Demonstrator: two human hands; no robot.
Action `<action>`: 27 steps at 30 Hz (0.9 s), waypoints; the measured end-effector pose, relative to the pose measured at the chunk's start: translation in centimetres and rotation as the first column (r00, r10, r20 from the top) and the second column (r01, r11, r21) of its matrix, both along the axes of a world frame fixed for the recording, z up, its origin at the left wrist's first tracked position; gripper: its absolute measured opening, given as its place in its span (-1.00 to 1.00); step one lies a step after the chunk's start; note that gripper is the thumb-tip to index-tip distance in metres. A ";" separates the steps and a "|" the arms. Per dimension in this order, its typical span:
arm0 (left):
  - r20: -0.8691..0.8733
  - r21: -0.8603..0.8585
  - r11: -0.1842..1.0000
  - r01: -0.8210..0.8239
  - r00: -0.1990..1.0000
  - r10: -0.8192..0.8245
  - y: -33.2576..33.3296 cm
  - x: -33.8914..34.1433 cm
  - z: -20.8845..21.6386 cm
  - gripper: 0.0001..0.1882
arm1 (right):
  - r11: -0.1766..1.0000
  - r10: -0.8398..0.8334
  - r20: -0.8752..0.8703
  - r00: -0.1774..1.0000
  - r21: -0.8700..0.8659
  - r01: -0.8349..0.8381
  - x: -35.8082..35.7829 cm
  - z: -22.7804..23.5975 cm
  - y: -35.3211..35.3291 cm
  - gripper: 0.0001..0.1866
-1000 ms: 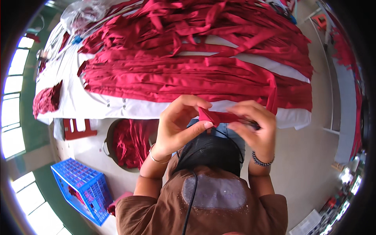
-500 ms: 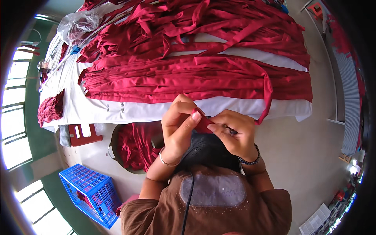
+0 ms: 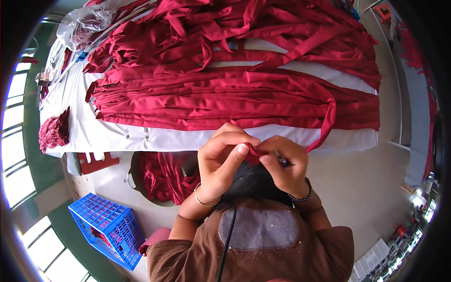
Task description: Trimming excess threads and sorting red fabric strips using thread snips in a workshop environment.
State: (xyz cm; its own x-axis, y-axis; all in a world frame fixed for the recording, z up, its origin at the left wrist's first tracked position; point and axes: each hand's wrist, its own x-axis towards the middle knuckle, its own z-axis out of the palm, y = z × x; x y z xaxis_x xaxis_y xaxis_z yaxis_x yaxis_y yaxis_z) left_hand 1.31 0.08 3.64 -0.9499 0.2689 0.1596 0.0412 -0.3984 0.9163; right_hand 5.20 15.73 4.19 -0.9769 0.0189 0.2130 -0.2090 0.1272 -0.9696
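Note:
My left hand (image 3: 217, 165) pinches the end of a dark red fabric strip (image 3: 253, 155) between thumb and forefinger. Close beside it, my right hand (image 3: 287, 164) grips the same strip with thumb and fingers. A small dark object (image 3: 283, 161), too hidden to name, shows within the curled right fingers. Both hands are in front of the white-covered table's near edge. Behind them lies a long flat bundle of red strips (image 3: 202, 101); one strip loops off its right part and hangs down behind my right hand.
More tangled red strips (image 3: 188, 33) cover the far side of the white-covered table (image 3: 75, 98). A clear plastic bag (image 3: 84, 26) and a crumpled red bundle (image 3: 54, 131) lie at the left. Below stand a tub (image 3: 133, 176) of red fabric, a red stool (image 3: 96, 163) and a blue crate (image 3: 105, 230).
My hands have moved slightly down and come closer together, and less of the strip shows between them. The left fingers have shifted over the strip's end. The view has shifted a little.

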 end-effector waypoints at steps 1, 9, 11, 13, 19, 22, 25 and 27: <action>-0.010 -0.044 0.999 0.007 1.000 -0.008 0.0 0.0 0.3 -0.89 | 0.999 -0.009 0.055 0.998 -0.044 0.012 0.1 0.0 0.4 -0.78; -0.258 -0.470 0.883 0.001 0.956 -0.139 -0.4 -1.1 1.6 -0.86 | 0.961 0.155 0.195 0.968 0.197 -0.194 -0.3 3.6 3.8 -0.80; -0.280 -0.513 0.859 0.004 0.945 -0.171 -0.3 -1.1 1.6 -0.81 | 0.934 0.105 0.111 0.988 0.329 -0.136 -0.7 4.1 3.8 -0.83; -0.278 -0.546 0.838 -0.003 0.944 -0.178 -0.1 -1.0 1.6 -0.80 | 0.920 0.114 0.088 0.990 0.366 -0.139 -0.9 4.4 3.9 -0.84; -0.354 -0.589 0.806 -0.060 0.916 -0.191 -0.1 -0.8 1.6 -0.78 | 0.899 0.149 0.061 0.987 0.408 -0.161 -0.4 4.6 4.0 -0.79; -0.321 -0.601 0.798 -0.044 0.928 -0.190 0.0 -0.3 1.9 -0.79 | 0.870 0.164 0.058 0.985 0.463 -0.172 -0.1 4.5 4.4 -0.76; -0.286 -0.607 0.794 -0.022 0.939 -0.192 0.1 0.0 2.2 -0.79 | 0.846 0.174 0.062 0.983 0.501 -0.182 0.2 4.6 4.6 -0.74; -0.292 -0.609 0.793 -0.022 0.935 -0.199 0.1 0.1 2.3 -0.79 | 0.849 0.179 0.063 0.982 0.495 -0.186 0.3 4.6 4.6 -0.74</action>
State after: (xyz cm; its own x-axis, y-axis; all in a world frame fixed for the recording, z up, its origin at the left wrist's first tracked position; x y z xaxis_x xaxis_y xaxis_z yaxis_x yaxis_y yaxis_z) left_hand 1.43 0.18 5.90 -0.8382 0.4938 0.2316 0.3704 0.2037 0.9062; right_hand 5.53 20.36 8.83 -0.9553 -0.2645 0.1320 -0.2624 0.5535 -0.7905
